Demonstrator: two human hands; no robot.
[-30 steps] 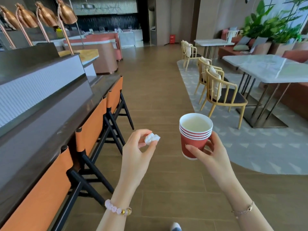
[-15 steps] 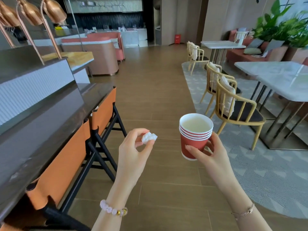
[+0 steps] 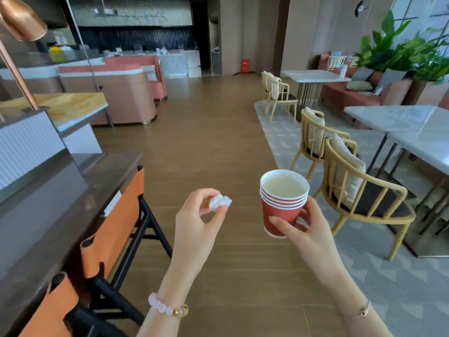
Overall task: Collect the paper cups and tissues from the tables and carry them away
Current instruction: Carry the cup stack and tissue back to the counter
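- The room was a café with a long wood-plank floor (image 3: 206, 142) running back to a service counter against a dark wall.
- A dark bar counter (image 3: 48, 203) ran down the left side, with orange-backed bar stools (image 3: 116, 215) tucked against it.
- On the right, white marble tables (image 3: 413, 127) stood on a grey patterned rug (image 3: 388, 288), with yellow-framed chairs (image 3: 359, 190) pulled up to them and leafy plants (image 3: 401, 52) behind.
- The right hand (image 3: 313, 229) was curled around a stack of red paper cups (image 3: 281, 210), thumb across the near side and fingers wrapped behind, holding it upright in the air over the floor. The top cup showed a pale white inside.
- The left hand (image 3: 196, 227) was raised just beside the cups but apart from them, pinching a small crumpled tissue (image 3: 220, 201) between thumb and fingertips, its other fingers loosely bent.
- A pink bead bracelet (image 3: 167, 308) sat on the left wrist and a thin chain bracelet (image 3: 357, 312) on the right.
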